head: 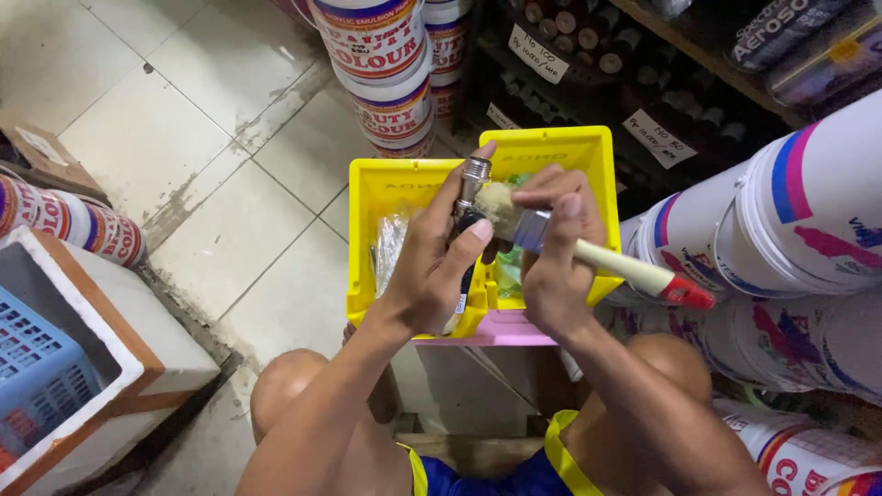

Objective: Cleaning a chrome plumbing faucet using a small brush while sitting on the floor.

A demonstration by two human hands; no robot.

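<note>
My left hand grips a metal tap fitting with a threaded silver end pointing up and a dark body below. My right hand holds a paintbrush with a cream handle and red tip; its pale bristles press against the fitting's side. Both hands hover over two yellow plastic bins standing side by side, which hold clear bags and green packets.
The bins rest on a pink stool between my knees. White paint buckets crowd the right; stacked buckets stand ahead. A dark shelf holds small items. A white box with a blue crate sits left on the tiled floor.
</note>
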